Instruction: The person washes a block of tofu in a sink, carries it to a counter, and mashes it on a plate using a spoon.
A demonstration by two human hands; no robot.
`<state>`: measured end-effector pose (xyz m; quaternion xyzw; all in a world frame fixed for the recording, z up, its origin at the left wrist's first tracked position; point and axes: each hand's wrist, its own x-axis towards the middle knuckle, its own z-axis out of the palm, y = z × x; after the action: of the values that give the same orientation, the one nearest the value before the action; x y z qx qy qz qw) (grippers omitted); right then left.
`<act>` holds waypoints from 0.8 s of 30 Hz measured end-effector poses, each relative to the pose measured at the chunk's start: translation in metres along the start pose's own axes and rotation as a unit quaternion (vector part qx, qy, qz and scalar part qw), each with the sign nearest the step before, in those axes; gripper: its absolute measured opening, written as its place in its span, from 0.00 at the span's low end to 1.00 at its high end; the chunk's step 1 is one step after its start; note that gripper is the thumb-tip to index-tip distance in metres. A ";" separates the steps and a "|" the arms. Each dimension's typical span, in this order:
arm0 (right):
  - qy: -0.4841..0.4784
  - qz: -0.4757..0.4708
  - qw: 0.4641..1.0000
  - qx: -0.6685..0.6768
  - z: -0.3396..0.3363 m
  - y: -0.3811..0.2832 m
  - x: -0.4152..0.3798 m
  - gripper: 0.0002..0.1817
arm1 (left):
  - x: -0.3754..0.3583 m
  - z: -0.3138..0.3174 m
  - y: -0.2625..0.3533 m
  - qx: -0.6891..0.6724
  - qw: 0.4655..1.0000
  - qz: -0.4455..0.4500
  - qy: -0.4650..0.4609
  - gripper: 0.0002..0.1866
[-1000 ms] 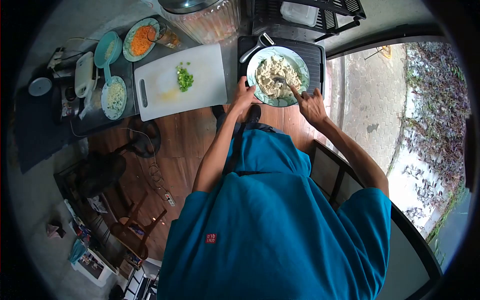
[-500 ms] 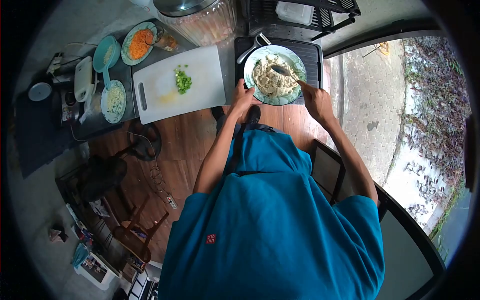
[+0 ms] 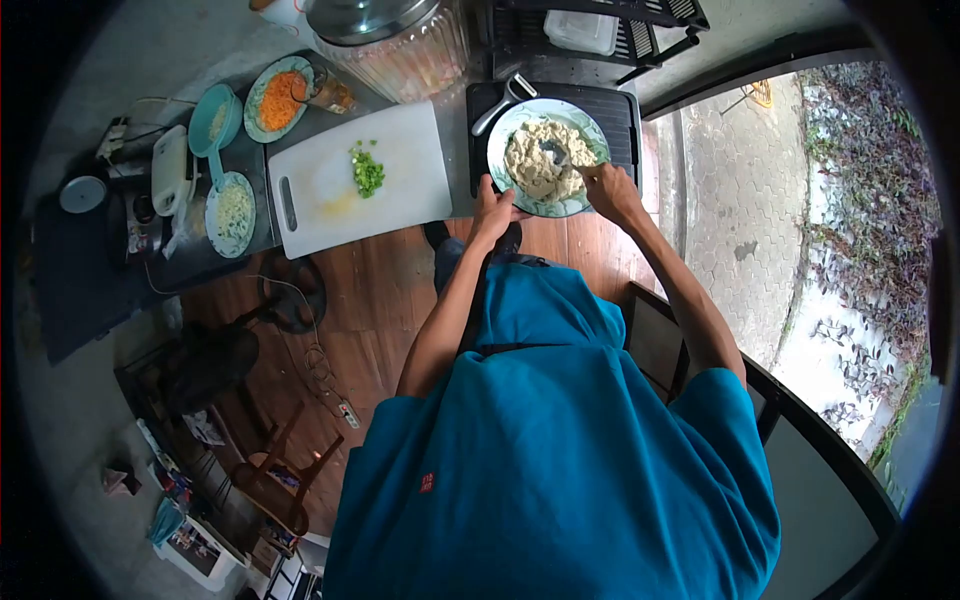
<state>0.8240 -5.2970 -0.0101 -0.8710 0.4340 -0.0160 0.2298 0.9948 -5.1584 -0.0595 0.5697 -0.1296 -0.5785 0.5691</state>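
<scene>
A pale, lumpy mixture (image 3: pixel 540 172) fills the middle of a green-patterned bowl (image 3: pixel 503 125), which rests on a black ridged tray. My left hand (image 3: pixel 492 212) grips the bowl's near-left rim, thumb on top. My right hand (image 3: pixel 612 194) is closed around the handle of a spoon (image 3: pixel 556 152), whose head is partly sunk in the mixture. A peeler (image 3: pixel 497 107) lies by the bowl's upper left edge. To the left, chopped green onion (image 3: pixel 368 175) sits on a white cutting board (image 3: pixel 410 145).
Beyond the board stand a plate of shredded orange carrot (image 3: pixel 280 100), a glass (image 3: pixel 333 97), a teal strainer (image 3: pixel 213 120) and a plate of chopped pale pieces (image 3: pixel 232 210). A large lidded jar (image 3: pixel 405 60) and a black rack (image 3: pixel 640 40) are at the back.
The spoon has shifted slightly left and its head has turned within the mixture. My right hand has moved a little left, closer to the bowl. My left hand still holds the rim.
</scene>
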 end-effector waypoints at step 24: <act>-0.023 -0.054 0.998 0.024 -0.006 -0.035 -0.017 0.11 | 0.002 0.010 -0.024 -0.036 0.999 0.018 0.021 0.17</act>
<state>0.8384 -5.2683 0.0129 -0.8875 0.3806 -0.0183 0.2591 0.9750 -5.1574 -0.0759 0.5586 -0.1063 -0.5605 0.6021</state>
